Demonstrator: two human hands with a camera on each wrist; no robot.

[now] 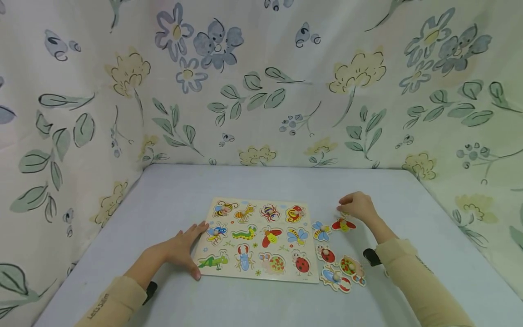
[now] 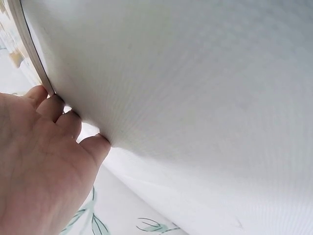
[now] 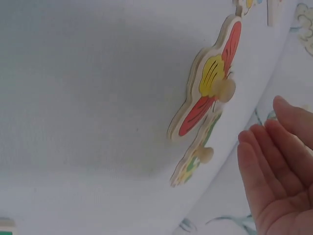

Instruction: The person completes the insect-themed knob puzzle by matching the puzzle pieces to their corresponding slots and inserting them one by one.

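Two bare hands work over a pale tabletop [image 1: 175, 190] enclosed on three sides by flowered cloth [image 1: 261, 91]. At the middle lies a wooden puzzle board [image 1: 255, 272] printed with insects, its near edge close to the table's front.

The left hand [image 1: 180, 250] lies flat against the board's left edge, fingers straight and spread, with the thumb pointing toward the near left corner. The left wrist view shows the fingertips [image 2: 95, 144] touching that edge and gripping nothing.

Loose pieces lie just off the board's right edge: a blue-winged piece [image 1: 321, 230] nearly touching it, and nearer the front a cluster of three, among them a red ladybird piece [image 1: 327, 255]. Farther back, a red-and-yellow winged piece [image 1: 343, 224] lies flat on the table with a small peg on top.

The right hand [image 1: 357, 205] hovers at that piece's far side, fingers loosely bent. The right wrist view shows the palm open beside the piece, apart from it, holding nothing.

Bare table stretches behind the board and to the right of the pieces.
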